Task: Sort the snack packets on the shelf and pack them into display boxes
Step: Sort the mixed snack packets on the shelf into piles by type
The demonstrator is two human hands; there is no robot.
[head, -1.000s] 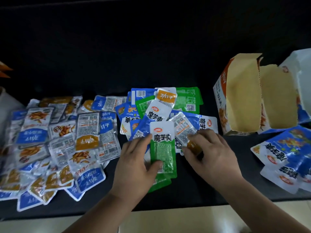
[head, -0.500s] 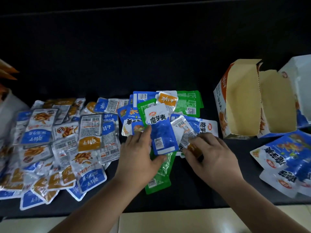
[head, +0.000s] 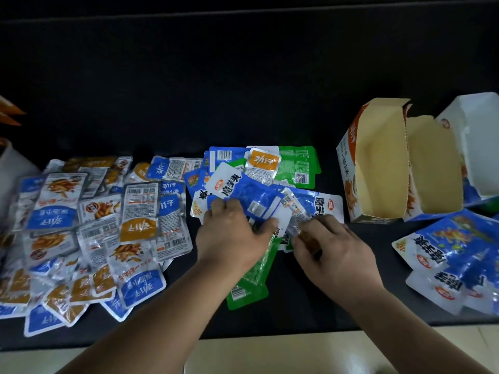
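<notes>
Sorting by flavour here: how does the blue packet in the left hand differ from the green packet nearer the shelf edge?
The blue packet is held by the left hand atop the middle pile; the green packet lies loose on the shelf, partly covered. Blue shows its white name panel, green a barcode. Both are flat pouches.
</notes>
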